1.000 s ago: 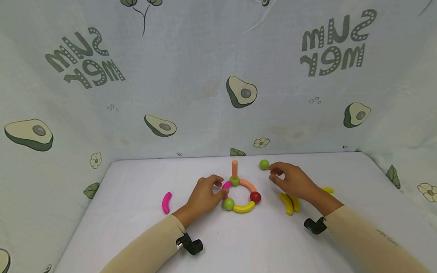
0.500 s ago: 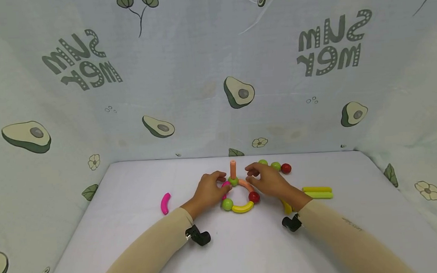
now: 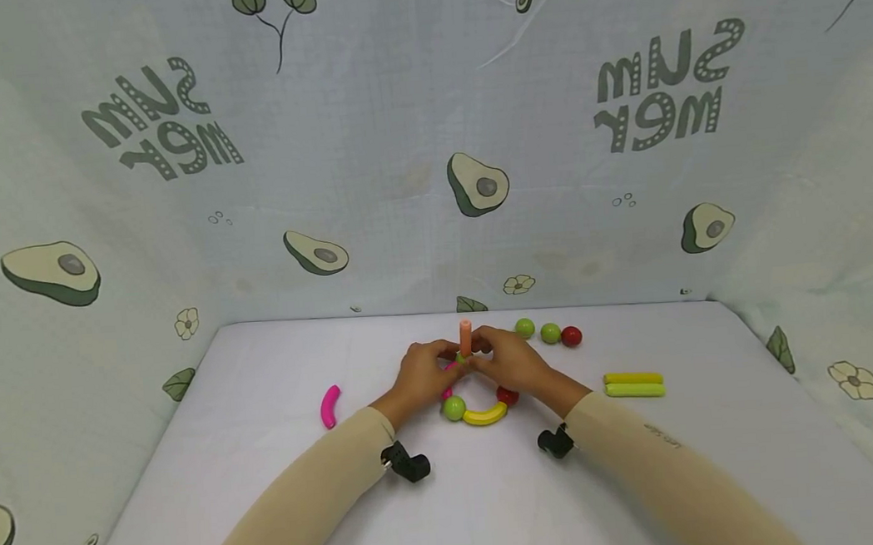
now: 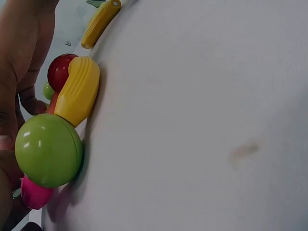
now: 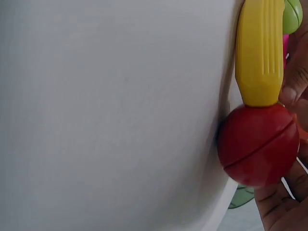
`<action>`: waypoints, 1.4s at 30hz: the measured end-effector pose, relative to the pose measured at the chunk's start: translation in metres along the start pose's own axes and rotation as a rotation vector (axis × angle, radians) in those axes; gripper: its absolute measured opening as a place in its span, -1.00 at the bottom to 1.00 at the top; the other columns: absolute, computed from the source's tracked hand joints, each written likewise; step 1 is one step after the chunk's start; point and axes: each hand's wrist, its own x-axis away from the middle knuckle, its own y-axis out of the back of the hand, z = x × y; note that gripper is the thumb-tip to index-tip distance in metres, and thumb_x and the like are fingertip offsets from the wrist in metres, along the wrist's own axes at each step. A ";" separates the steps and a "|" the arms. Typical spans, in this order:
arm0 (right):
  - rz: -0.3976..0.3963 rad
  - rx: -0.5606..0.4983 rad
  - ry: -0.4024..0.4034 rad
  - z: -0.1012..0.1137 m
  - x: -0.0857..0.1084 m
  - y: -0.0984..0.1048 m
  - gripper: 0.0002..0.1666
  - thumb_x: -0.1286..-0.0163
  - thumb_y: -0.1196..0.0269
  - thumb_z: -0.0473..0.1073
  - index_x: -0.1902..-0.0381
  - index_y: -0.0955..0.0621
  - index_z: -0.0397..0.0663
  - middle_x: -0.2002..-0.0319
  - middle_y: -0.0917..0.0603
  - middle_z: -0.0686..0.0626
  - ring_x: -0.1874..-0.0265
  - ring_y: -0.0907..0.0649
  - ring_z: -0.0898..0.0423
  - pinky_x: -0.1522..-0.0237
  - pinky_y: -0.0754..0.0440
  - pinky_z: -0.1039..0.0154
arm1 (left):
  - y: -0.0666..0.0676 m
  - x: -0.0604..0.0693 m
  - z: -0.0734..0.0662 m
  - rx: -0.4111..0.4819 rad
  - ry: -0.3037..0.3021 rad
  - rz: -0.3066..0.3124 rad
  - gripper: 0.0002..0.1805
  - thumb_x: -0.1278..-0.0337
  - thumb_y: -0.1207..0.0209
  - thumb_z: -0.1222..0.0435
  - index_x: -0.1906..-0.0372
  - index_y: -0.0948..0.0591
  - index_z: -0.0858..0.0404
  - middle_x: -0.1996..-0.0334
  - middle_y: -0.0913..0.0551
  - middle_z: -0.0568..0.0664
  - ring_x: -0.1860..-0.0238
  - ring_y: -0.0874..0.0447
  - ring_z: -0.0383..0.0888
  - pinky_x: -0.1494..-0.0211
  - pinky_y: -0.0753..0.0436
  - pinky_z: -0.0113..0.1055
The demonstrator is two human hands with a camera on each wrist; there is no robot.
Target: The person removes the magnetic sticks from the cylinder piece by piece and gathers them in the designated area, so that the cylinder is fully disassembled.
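A ring of toy pieces lies on the table: a green ball (image 3: 454,408), a yellow curved stick (image 3: 486,416), a red ball (image 3: 507,396), a pink curved stick (image 3: 447,392) and an orange curved stick (image 5: 302,131). At its far side, an orange stick (image 3: 465,337) stands upright on another green ball (image 3: 460,358). From the left, my left hand (image 3: 424,375) pinches around that far ball, beside the pink stick. On the other side, my right hand (image 3: 513,361) grips it too, close to the upright stick. My fingers hide most of this ball, and the right hand covers the orange curve in the head view.
Two loose green balls, the nearer one (image 3: 550,333) beside a loose red ball (image 3: 571,336), lie behind my right hand. Two straight sticks, yellow (image 3: 633,377) and lime (image 3: 635,390), lie at the right. A loose pink curved stick (image 3: 330,406) is at the left.
My right hand has moved left from near the loose green balls to the far side of the ring. My left hand has shifted slightly right, so both meet at the upright orange stick's base.
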 end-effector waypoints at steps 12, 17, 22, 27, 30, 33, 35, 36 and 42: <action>-0.029 0.040 0.018 0.006 -0.001 -0.003 -0.74 -0.44 -0.36 -0.12 -0.01 -0.65 -0.07 0.10 -0.73 -0.06 0.04 -0.67 -0.04 -0.08 -0.64 -0.05 | -0.003 -0.002 -0.005 -0.050 0.028 -0.026 -0.71 -0.26 -0.39 0.21 -0.02 -0.75 0.22 0.09 -0.79 -0.05 0.02 -0.60 0.00 -0.10 -0.54 -0.09; -0.026 0.046 0.035 0.004 0.000 -0.003 -0.75 -0.46 -0.34 -0.14 -0.02 -0.65 -0.08 0.11 -0.75 -0.04 0.03 -0.69 -0.02 -0.10 -0.63 -0.06 | -0.003 -0.001 -0.006 -0.052 0.034 -0.028 -0.72 -0.25 -0.40 0.22 -0.02 -0.76 0.20 0.11 -0.80 -0.08 0.03 -0.60 -0.02 -0.10 -0.54 -0.11; -0.010 0.048 0.033 0.004 0.001 0.000 -0.77 -0.48 -0.33 -0.12 0.00 -0.64 -0.09 0.14 -0.74 -0.03 0.15 -0.67 0.03 0.00 -0.65 0.01 | -0.002 -0.001 -0.007 -0.044 0.032 -0.027 -0.73 -0.25 -0.39 0.24 -0.01 -0.76 0.20 0.12 -0.80 -0.07 0.05 -0.60 -0.02 -0.06 -0.54 -0.12; 0.019 0.061 0.019 0.003 0.001 0.004 -0.76 -0.48 -0.33 -0.12 0.00 -0.62 -0.09 0.14 -0.71 -0.03 0.28 -0.60 0.07 0.11 -0.66 0.09 | -0.001 -0.001 -0.007 -0.036 0.034 -0.022 -0.75 -0.25 -0.38 0.25 0.00 -0.76 0.21 0.12 -0.80 -0.07 0.04 -0.60 -0.02 -0.09 -0.53 -0.11; 0.031 0.061 0.021 0.002 0.002 0.007 -0.76 -0.47 -0.33 -0.14 -0.02 -0.63 -0.08 0.12 -0.72 -0.01 0.21 -0.64 0.08 0.02 -0.67 0.06 | -0.002 -0.002 -0.007 -0.033 0.038 -0.024 -0.75 -0.26 -0.38 0.25 0.00 -0.76 0.21 0.12 -0.80 -0.07 0.03 -0.59 -0.03 -0.09 -0.53 -0.11; 0.031 0.044 0.010 0.001 0.006 0.012 -0.76 -0.43 -0.35 -0.15 0.00 -0.64 -0.06 0.15 -0.71 0.02 0.17 -0.64 0.07 0.00 -0.65 0.05 | -0.002 -0.002 -0.007 -0.037 0.047 -0.026 -0.75 -0.26 -0.38 0.25 -0.01 -0.75 0.20 0.12 -0.80 -0.08 0.04 -0.59 -0.04 -0.08 -0.52 -0.13; 0.025 0.033 -0.003 -0.002 0.008 0.015 -0.74 -0.40 -0.38 -0.11 0.00 -0.65 -0.04 0.18 -0.71 0.05 0.19 -0.63 0.08 0.08 -0.66 0.10 | -0.002 -0.002 -0.008 -0.038 0.052 -0.026 -0.75 -0.26 -0.38 0.25 -0.01 -0.75 0.19 0.12 -0.80 -0.07 0.04 -0.58 -0.04 -0.07 -0.52 -0.13; 0.026 0.025 -0.014 -0.003 0.009 0.017 -0.72 -0.40 -0.39 -0.10 0.00 -0.65 -0.03 0.19 -0.70 0.06 0.21 -0.61 0.07 0.12 -0.65 0.13 | -0.002 -0.002 -0.008 -0.040 0.052 -0.026 -0.74 -0.26 -0.38 0.25 -0.01 -0.75 0.20 0.12 -0.80 -0.07 0.04 -0.58 -0.04 -0.07 -0.52 -0.13; 0.008 0.036 -0.011 -0.017 0.018 0.030 -0.71 -0.39 -0.42 -0.09 -0.01 -0.67 -0.02 0.15 -0.68 0.03 0.14 -0.61 0.02 0.10 -0.69 0.11 | -0.003 -0.002 -0.007 -0.039 0.056 -0.022 -0.74 -0.25 -0.39 0.25 -0.01 -0.75 0.20 0.12 -0.80 -0.06 0.03 -0.59 -0.04 -0.09 -0.53 -0.12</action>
